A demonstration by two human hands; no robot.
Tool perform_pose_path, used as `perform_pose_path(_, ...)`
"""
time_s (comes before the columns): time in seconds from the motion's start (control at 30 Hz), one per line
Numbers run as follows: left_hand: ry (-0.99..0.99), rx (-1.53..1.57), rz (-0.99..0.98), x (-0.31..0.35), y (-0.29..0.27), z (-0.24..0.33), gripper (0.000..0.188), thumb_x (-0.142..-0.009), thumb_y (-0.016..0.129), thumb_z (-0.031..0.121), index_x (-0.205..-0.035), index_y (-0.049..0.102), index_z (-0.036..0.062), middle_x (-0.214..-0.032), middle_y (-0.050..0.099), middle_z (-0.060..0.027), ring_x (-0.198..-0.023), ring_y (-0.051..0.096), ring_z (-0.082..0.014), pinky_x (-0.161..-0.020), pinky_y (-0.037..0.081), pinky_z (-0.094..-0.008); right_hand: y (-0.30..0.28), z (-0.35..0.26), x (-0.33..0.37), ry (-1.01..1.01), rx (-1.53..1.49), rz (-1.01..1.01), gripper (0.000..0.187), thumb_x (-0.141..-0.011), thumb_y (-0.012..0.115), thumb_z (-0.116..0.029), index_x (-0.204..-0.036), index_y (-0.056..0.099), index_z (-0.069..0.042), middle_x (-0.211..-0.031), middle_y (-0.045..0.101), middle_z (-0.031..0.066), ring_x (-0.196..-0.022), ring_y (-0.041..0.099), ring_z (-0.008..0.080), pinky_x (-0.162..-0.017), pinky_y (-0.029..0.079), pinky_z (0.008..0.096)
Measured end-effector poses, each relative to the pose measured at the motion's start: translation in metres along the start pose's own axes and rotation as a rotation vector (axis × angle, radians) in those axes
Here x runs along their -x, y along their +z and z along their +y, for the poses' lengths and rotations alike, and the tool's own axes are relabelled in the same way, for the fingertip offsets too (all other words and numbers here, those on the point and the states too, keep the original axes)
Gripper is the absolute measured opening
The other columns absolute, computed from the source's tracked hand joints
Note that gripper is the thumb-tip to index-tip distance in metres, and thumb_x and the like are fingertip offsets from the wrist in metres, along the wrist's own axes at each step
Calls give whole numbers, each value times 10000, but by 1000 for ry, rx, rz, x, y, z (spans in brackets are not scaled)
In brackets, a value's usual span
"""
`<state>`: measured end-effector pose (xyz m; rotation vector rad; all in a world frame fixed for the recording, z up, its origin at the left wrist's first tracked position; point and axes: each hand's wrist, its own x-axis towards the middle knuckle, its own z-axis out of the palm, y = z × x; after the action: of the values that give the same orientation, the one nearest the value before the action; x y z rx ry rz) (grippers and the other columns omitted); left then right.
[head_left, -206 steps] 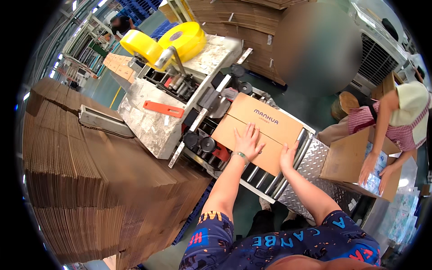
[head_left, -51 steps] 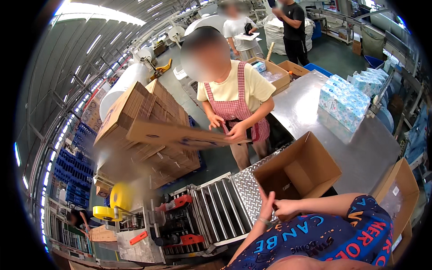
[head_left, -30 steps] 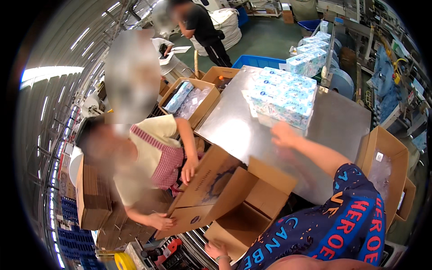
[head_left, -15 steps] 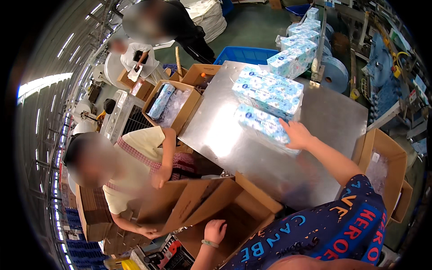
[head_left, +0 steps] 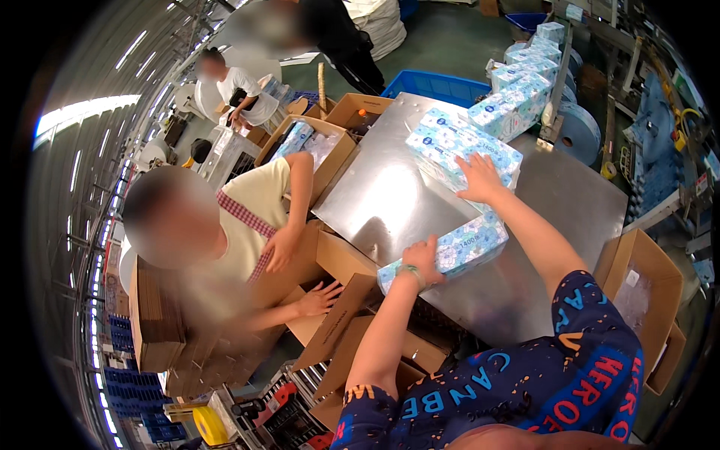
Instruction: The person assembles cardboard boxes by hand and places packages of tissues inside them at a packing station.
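Drawn clear of the larger block of blue packs (head_left: 435,142) it lay beside half a second ago, a long blue pack (head_left: 476,241) now stretches toward the near left edge of the steel table (head_left: 356,199), while the left hand (head_left: 422,261) has come up from over the open carton (head_left: 424,352) to meet it. Seen from the head camera, the left hand grasps the pack across its top near the left end, fingers toward the far side; the rest of the pack runs off to the hand's right. The right hand (head_left: 480,180), farther out, spreads loose fingers against the near side and top of the block. Bare metal opens to the left of the right hand and again to its right. The table's near edge passes beneath the left hand, where the pack's left end reaches past it; the open carton sits just below that hand. A co-worker's hand (head_left: 319,298), left of it, lies on cardboard flaps.
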<state>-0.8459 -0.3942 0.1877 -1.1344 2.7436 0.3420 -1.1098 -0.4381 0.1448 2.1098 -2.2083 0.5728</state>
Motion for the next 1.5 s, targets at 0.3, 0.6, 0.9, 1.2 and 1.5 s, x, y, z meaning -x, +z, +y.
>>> perform_pose_path(0.3, 381, -114, 262, 126, -96, 39, 756, -602, 800, 142, -1290, 505, 40, -1048, 561, -141, -999, 561, -342, -872, 468, -420, -29, 4, 75, 42, -112, -128, 766, -701, 786, -205, -1411, 508, -121, -1393, 476, 131, -1319, 421, 342, -1036, 409, 489)
perform_pose_path(0.6, -289, 1245, 657, 388, -25, -31, 948, -645, 886, 130, -1379, 302, -8, -1270, 523, -164, -1210, 533, -271, -1011, 455, -410, -103, -22, 211, 337, 202, -557, 1218, -573, 896, -209, -1587, 223, -161, -1437, 458, 191, -1294, 474, 392, -1054, 407, 523)
perform_pose_path(0.9, -370, 402, -90, 412, 172, -40, 820, -678, 838, 339, -1317, 457, -5, -1281, 541, -252, -1223, 511, -425, -1030, 460, -474, -91, -96, 170, -187, 88, -130, 1073, -652, 837, -138, -1571, 283, -103, -1096, 559, 170, -1034, 557, 336, -922, 433, 461)
perform_pose_path(1.2, -84, 463, -515, 283, 210, 3, 749, -742, 784, 397, -1285, 480, -20, -1258, 597, -269, -1229, 549, -406, -1006, 480, -445, -147, -309, 202, -965, -685, -110, 877, -701, 804, -178, -1500, 443, -163, -1063, 556, 152, -995, 547, 345, -909, 429, 453)
perform_pose_path(1.5, -300, 1028, -672, 358, 316, -12, 756, -935, 590, 567, -1418, 505, -8, -1366, 581, -269, -1261, 576, -367, -1056, 442, -420, 139, -338, 282, -1111, 66, -984, 1031, -794, 741, -197, -1615, 131, -322, -1298, 582, 149, -1229, 555, 312, -1029, 426, 499)
